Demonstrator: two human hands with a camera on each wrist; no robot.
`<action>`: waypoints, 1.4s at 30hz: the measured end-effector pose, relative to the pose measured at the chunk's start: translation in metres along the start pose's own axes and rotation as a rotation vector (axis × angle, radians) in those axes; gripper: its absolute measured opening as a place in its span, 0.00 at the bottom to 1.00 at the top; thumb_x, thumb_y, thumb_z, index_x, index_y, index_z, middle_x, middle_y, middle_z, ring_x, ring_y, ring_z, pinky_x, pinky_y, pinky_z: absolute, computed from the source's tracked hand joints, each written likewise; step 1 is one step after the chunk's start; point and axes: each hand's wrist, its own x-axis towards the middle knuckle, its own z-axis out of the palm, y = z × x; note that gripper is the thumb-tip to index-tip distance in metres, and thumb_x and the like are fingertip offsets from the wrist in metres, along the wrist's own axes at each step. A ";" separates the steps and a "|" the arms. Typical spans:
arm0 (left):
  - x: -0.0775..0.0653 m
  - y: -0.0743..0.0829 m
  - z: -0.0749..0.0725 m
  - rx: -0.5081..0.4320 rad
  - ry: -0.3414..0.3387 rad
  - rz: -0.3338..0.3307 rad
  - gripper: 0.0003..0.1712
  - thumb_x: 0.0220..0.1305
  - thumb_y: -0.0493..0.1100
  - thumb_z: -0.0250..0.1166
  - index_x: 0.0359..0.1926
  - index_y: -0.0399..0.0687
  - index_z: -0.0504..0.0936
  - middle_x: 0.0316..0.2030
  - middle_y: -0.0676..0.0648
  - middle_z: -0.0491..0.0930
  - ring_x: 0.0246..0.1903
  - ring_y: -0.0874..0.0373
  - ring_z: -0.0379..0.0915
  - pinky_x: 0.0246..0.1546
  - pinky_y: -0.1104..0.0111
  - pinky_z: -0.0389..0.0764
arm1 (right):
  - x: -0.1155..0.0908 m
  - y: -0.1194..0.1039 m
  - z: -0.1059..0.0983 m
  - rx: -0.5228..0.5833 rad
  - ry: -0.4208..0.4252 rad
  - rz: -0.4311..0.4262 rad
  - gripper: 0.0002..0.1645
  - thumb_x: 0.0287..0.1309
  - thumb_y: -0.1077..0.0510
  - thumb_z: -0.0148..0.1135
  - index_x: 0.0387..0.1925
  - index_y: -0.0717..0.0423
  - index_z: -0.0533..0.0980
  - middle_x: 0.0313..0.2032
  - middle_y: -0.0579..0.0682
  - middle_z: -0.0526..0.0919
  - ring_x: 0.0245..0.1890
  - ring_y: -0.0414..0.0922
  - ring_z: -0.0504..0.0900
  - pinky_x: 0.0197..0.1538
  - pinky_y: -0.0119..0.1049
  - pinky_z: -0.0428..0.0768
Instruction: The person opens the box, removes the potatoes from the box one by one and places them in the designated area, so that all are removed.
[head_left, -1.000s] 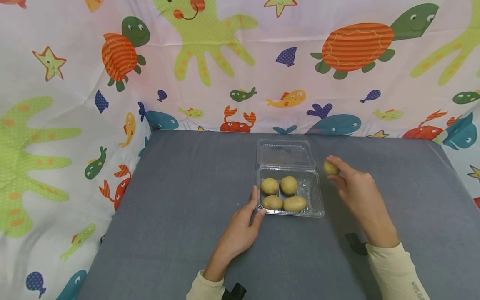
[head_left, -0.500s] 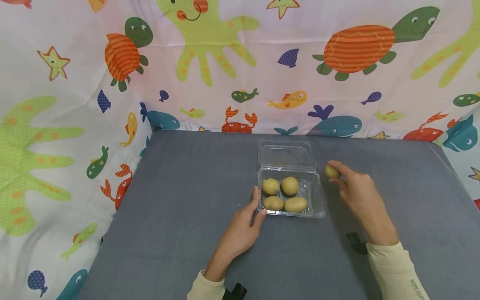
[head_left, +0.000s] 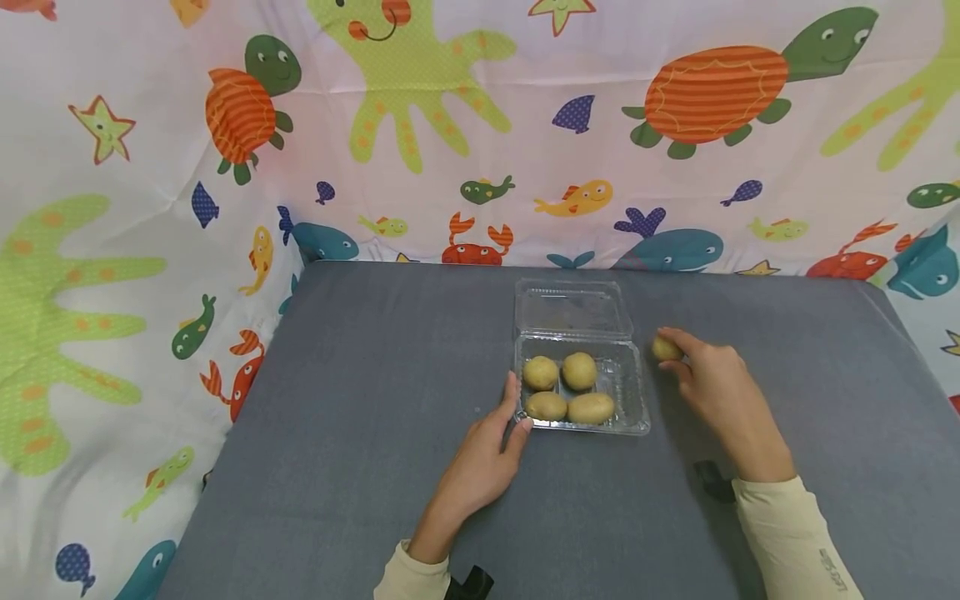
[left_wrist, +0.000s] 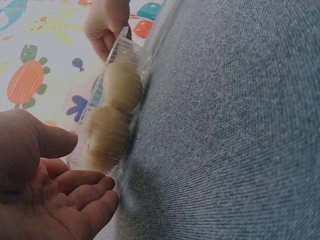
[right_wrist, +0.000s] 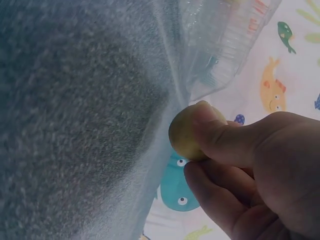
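A clear plastic clamshell box [head_left: 630, 398] lies on the grey cloth with its lid [head_left: 572, 307] folded back, away from me. Several small potatoes [head_left: 591, 408] sit in its left and middle part. At the near left corner, my left hand [head_left: 480, 462] touches the box, index finger along the left side and thumb at the front edge, fingers fairly straight. To the right of the box, my right hand [head_left: 723, 392] pinches another potato [right_wrist: 187, 132] between thumb and fingers. That potato is low near the cloth; whether it touches is unclear.
Grey cloth [head_left: 360, 400] covers the table. A white curtain [head_left: 420, 225] printed with sea animals rises along the back and left edges. Black straps with wrist cameras [head_left: 471, 583] sit at both sleeves.
My right hand has lowered slightly toward the cloth, the potato still in its fingers. The left hand and the box have stayed in place.
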 end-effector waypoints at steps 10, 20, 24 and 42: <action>-0.002 -0.001 0.000 0.012 0.005 0.010 0.39 0.85 0.44 0.54 0.85 0.46 0.45 0.82 0.46 0.49 0.79 0.49 0.53 0.76 0.48 0.63 | 0.001 0.006 0.002 0.007 -0.069 0.016 0.25 0.61 0.67 0.76 0.60 0.65 0.81 0.42 0.66 0.88 0.32 0.58 0.86 0.38 0.64 0.82; -0.002 -0.001 0.000 0.008 0.009 0.015 0.39 0.85 0.44 0.53 0.85 0.45 0.45 0.83 0.47 0.47 0.80 0.51 0.50 0.77 0.50 0.61 | 0.003 0.006 0.001 0.004 -0.101 0.029 0.27 0.59 0.66 0.78 0.59 0.65 0.81 0.43 0.66 0.88 0.34 0.58 0.87 0.41 0.64 0.82; -0.002 -0.002 0.000 0.010 0.013 0.018 0.39 0.85 0.45 0.53 0.85 0.45 0.45 0.83 0.47 0.47 0.80 0.51 0.50 0.77 0.50 0.60 | 0.001 0.005 0.000 -0.004 -0.099 0.009 0.27 0.59 0.65 0.78 0.59 0.65 0.81 0.42 0.65 0.88 0.33 0.56 0.86 0.41 0.64 0.83; 0.000 -0.001 0.002 0.029 0.011 0.028 0.39 0.85 0.45 0.53 0.85 0.45 0.45 0.83 0.47 0.48 0.79 0.51 0.51 0.76 0.50 0.62 | -0.007 -0.001 0.000 -0.042 -0.117 0.036 0.27 0.60 0.64 0.77 0.60 0.63 0.80 0.46 0.67 0.88 0.36 0.61 0.88 0.40 0.65 0.82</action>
